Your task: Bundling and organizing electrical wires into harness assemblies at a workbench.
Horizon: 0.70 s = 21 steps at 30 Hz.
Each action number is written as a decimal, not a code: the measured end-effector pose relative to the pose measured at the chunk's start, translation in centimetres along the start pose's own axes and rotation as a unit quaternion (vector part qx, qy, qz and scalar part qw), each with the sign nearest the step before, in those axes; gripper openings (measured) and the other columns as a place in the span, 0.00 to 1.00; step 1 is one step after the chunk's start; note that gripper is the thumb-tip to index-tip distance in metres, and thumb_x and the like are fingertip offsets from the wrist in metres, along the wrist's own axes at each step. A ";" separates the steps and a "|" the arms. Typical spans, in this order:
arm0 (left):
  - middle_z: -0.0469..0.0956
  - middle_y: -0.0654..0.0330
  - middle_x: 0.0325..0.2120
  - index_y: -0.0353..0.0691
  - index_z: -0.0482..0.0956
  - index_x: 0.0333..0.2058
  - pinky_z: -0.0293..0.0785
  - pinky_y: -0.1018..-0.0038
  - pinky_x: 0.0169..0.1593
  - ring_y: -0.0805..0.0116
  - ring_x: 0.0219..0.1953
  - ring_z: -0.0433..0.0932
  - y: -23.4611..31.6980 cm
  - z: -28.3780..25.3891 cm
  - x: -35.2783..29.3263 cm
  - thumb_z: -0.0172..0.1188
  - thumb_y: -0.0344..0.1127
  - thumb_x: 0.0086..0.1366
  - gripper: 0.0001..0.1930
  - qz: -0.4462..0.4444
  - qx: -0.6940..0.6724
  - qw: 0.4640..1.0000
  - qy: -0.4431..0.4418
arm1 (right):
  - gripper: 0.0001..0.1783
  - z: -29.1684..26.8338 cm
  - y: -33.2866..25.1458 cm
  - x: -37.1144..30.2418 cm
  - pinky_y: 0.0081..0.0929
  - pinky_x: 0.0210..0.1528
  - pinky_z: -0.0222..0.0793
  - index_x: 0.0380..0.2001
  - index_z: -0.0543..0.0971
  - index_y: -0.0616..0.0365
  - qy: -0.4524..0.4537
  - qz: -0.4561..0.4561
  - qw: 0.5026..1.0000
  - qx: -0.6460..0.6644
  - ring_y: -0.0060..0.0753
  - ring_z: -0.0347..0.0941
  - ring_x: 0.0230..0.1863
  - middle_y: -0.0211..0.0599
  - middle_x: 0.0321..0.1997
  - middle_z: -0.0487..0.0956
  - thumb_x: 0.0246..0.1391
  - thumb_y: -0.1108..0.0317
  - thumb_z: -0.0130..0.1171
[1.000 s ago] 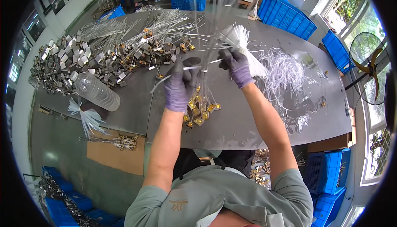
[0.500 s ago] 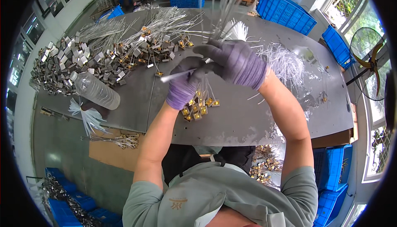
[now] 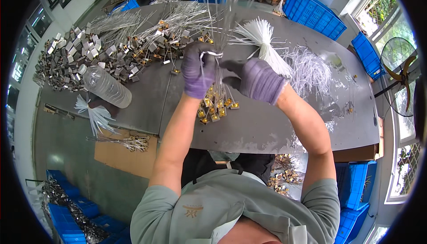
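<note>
My left hand (image 3: 196,70), in a purple glove with a dark palm, is closed around an upright bundle of thin, pale wires (image 3: 218,35). Small metal pieces with gold-coloured centres (image 3: 216,109) hang at the bundle's lower end, just over the table. A white tie (image 3: 212,54) loops around the wires beside my left fingers. Just right of the bundle is my right hand (image 3: 260,80), gloved the same way, its thumb and forefinger apart and pointing at the wires. Whether these fingertips touch the bundle is hard to see.
Heaped metal pieces with wires (image 3: 75,62) cover the table's left side, near a clear plastic bottle (image 3: 106,86). White ties, one bunch (image 3: 267,44) gathered and one pile (image 3: 309,73) loose, lie to the right. Blue crates (image 3: 313,13) and a fan (image 3: 400,76) stand beyond.
The wire bundle has shifted left and stands more upright. My left hand has turned upright, and the white tie now loops around the wires. My right hand has moved lower, away from my left.
</note>
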<state>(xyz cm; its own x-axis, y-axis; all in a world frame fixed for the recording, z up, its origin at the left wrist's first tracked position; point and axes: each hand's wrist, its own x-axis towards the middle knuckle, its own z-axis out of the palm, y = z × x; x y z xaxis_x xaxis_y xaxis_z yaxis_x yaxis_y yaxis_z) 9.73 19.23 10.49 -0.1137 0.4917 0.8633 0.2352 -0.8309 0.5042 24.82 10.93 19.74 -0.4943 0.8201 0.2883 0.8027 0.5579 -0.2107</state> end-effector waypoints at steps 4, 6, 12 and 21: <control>0.74 0.64 0.28 0.38 0.70 0.39 0.72 0.77 0.37 0.76 0.29 0.72 -1.3 2.7 -0.3 0.60 0.33 0.60 0.11 -0.111 -0.168 0.973 0.115 | 0.18 -1.4 -0.4 1.0 0.35 0.30 0.72 0.47 0.75 0.53 0.183 -0.119 0.974 0.053 0.46 0.77 0.28 0.47 0.27 0.79 0.52 0.64 0.58; 0.74 0.64 0.28 0.38 0.70 0.39 0.72 0.77 0.37 0.76 0.30 0.73 -1.2 2.7 -0.9 0.62 0.36 0.58 0.14 -0.105 -0.153 0.978 0.095 | 0.18 -2.6 -0.8 2.5 0.34 0.31 0.73 0.49 0.75 0.53 0.103 -0.039 0.994 -0.010 0.46 0.77 0.27 0.46 0.26 0.79 0.53 0.65 0.57; 0.80 0.57 0.33 0.38 0.78 0.38 0.75 0.74 0.39 0.70 0.35 0.78 0.0 -0.4 -0.5 0.64 0.34 0.58 0.10 -0.069 -0.142 0.985 -0.066 | 0.15 -4.0 1.1 5.0 0.25 0.26 0.74 0.44 0.78 0.58 -0.103 0.066 0.987 0.108 0.30 0.77 0.21 0.39 0.21 0.78 0.53 0.67 0.57; 0.79 0.57 0.31 0.37 0.78 0.35 0.75 0.73 0.34 0.64 0.32 0.79 -0.2 -6.0 0.0 0.58 0.38 0.61 0.10 -0.123 -0.049 0.977 -0.168 | 0.03 -0.7 6.1 1.4 0.29 0.31 0.72 0.26 0.75 0.61 -0.044 -0.026 0.993 -0.108 0.40 0.75 0.27 0.39 0.27 0.76 0.49 0.74 0.53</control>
<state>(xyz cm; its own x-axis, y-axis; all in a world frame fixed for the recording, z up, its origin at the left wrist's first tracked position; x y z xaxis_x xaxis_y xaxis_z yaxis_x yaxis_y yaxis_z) 3.90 17.81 10.56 0.1723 0.7241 0.6679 0.1447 -0.6892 0.7099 29.23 15.39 19.49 -0.5572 0.8039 0.2079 0.8232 0.5676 0.0113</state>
